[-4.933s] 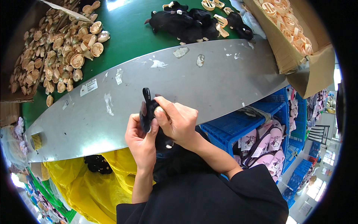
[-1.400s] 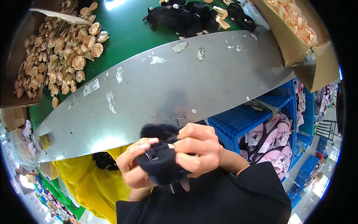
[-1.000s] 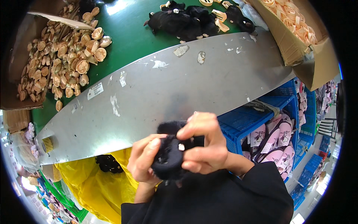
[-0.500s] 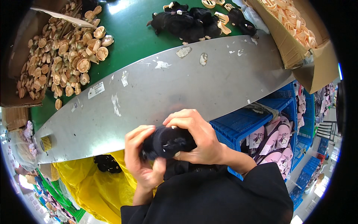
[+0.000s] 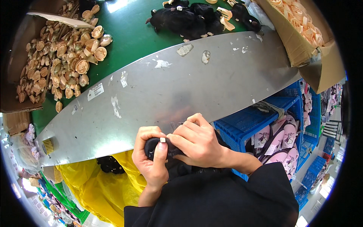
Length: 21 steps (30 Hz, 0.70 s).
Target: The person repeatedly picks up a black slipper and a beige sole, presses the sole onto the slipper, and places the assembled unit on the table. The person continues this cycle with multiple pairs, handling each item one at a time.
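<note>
Above my lap, by the near edge of the grey metal plate, both hands are closed around a rounded black plush piece. My left hand grips its left side, the thumb pressed beside a small cream tab. My right hand has its fingers bent over the piece's right side, and they cover most of it there. More black plush pieces lie heaped on the green tabletop, with small cream plastic parts among them.
Many beige and metallic round parts spill from a cardboard box at left. Another box at right holds peach plastic parts. Below are a yellow bag, blue crates with pink printed pieces, and a tape roll.
The plush piece has been turned and now shows less between my hands. My right hand's fingers have curled in closer to my left, and the left thumb has moved up onto it.
</note>
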{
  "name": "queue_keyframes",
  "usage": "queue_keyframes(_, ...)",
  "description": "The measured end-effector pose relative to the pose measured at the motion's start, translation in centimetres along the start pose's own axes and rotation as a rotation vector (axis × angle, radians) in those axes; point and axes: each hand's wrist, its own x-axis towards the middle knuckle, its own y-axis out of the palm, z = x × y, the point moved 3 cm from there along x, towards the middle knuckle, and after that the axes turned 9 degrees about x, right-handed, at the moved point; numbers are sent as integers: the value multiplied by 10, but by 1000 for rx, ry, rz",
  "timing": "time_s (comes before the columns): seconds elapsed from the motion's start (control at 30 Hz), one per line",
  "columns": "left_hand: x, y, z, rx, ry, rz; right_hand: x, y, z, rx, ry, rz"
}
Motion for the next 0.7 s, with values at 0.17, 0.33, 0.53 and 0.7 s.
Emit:
queue_keyframes(0.17, 2, -2, -4, -36, 27, 70, -2, -5, -10, 174, 100, 59)
queue_keyframes(0.33, 5, -14, 0, 39, 14, 219, -9, -9, -18, 330, 257, 322)
queue_keyframes(0.53, -4, -7, 4, 4, -86, 112, -2, -21, -15, 298, 285, 426)
queue_keyframes(0.7, 2, -5, 2, 106, 54, -39, 25, -58, -38, 273, 132, 358)
